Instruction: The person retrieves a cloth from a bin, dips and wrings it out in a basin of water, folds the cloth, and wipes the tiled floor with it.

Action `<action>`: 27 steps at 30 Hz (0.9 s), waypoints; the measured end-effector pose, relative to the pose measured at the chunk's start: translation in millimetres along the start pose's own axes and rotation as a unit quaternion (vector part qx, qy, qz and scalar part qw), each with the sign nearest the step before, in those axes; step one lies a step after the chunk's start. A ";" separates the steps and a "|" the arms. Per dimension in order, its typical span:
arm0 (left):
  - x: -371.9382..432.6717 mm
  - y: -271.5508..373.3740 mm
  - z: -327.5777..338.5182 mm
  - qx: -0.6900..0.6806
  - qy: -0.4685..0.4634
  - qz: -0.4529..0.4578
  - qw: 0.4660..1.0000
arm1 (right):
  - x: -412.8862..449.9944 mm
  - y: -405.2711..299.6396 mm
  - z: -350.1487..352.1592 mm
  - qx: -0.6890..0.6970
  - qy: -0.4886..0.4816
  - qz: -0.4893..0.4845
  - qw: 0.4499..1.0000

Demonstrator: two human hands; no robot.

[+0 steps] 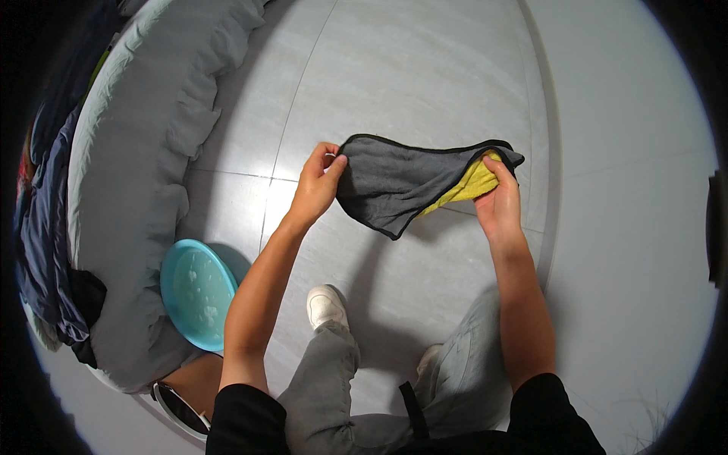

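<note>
A two-sided cleaning cloth [404,176], grey with a black edge binding, hangs stretched between my hands above the floor. My left hand [318,182] pinches its left edge between thumb and fingers. At the other end, my right hand [499,193] grips a folded-over corner, where the yellow underside [466,185] shows. The fingers of that hand are partly hidden behind the fabric. One pointed corner of the cloth droops toward me near its middle.
A light-blue plastic basin [196,296] of water with foam patches stands on the tiled floor [421,74] at left. Beside it runs a bed with a ruffled grey skirt [193,108], clothes [51,170] piled on top. A pale wall [625,199] rises at right.
</note>
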State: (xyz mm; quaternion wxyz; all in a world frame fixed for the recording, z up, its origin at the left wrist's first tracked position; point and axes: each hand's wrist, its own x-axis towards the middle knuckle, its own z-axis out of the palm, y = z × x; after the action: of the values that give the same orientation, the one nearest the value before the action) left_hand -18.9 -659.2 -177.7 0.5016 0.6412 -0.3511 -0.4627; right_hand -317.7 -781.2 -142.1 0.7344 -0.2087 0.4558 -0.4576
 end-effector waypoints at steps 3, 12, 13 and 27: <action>-10.9 -4.6 7.5 0.143 0.016 0.021 0.989 | 1.6 9.0 -0.2 -0.099 -0.069 0.000 0.993; -38.7 55.2 46.9 0.057 -0.124 0.131 0.982 | -24.7 28.0 42.7 -0.299 -0.238 -0.008 0.924; -40.4 58.6 47.8 0.052 -0.143 0.114 0.982 | -27.2 30.4 44.0 -0.300 -0.238 -0.007 0.924; -30.3 53.7 38.4 -0.058 -0.073 0.058 0.994 | -20.9 39.1 41.4 -0.341 -0.192 -0.054 0.919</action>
State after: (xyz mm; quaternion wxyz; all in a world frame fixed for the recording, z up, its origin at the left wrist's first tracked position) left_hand -64.3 -657.2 -121.1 0.5368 0.5543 -0.3957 -0.4980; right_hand -266.7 -748.5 -139.8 0.6664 -0.5543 0.4224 -0.2650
